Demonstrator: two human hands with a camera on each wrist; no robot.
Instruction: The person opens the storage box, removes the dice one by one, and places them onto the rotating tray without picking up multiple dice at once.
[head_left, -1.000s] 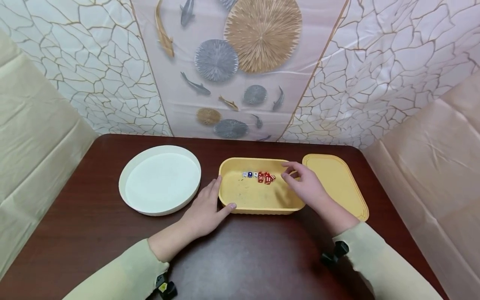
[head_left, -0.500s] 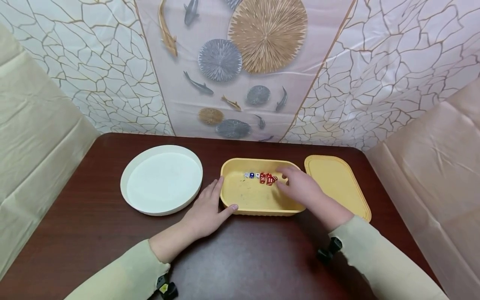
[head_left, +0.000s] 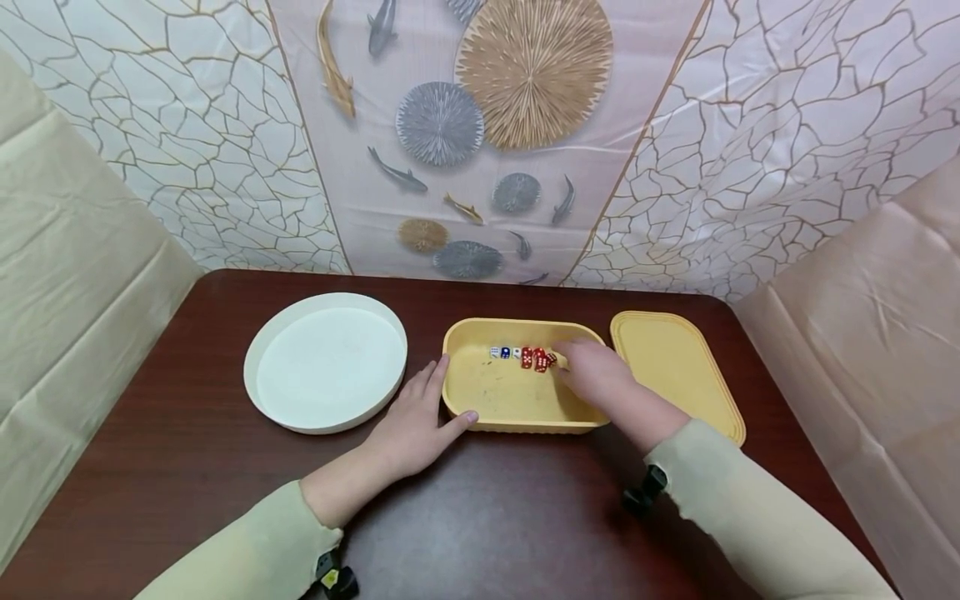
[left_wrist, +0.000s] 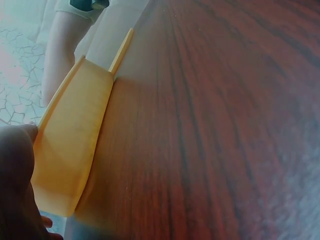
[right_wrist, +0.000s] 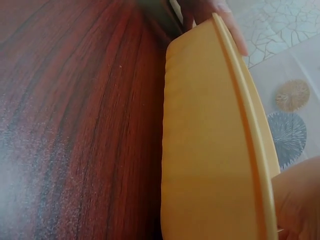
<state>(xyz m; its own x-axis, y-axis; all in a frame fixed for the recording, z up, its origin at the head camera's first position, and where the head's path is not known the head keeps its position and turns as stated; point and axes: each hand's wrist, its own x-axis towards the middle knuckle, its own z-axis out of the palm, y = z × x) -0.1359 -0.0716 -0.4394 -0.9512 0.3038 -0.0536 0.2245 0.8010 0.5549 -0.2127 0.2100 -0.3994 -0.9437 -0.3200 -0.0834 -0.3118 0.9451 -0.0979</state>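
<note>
In the head view, my left hand (head_left: 412,425) rests with straight, spread fingers against the left end of a yellow plastic box (head_left: 525,427), its thumb at the front rim. A short row of white, blue and red dice (head_left: 506,353) lies on the box floor. My right hand (head_left: 596,371) reaches over the box's right side, fingers bent down, and pinches the rightmost red die (head_left: 552,359) at the row's end. In the right wrist view, the box wall (right_wrist: 210,135) hides those fingertips.
A round white tray (head_left: 326,362) stands left of the box. The yellow lid (head_left: 675,367) lies at its right on the dark wooden table (head_left: 480,517). A patterned cloth (head_left: 450,208) hangs behind the table.
My right hand has moved left and down into the box, and its fingers have closed in on the end red die. The left hand stays at the box's left end.
</note>
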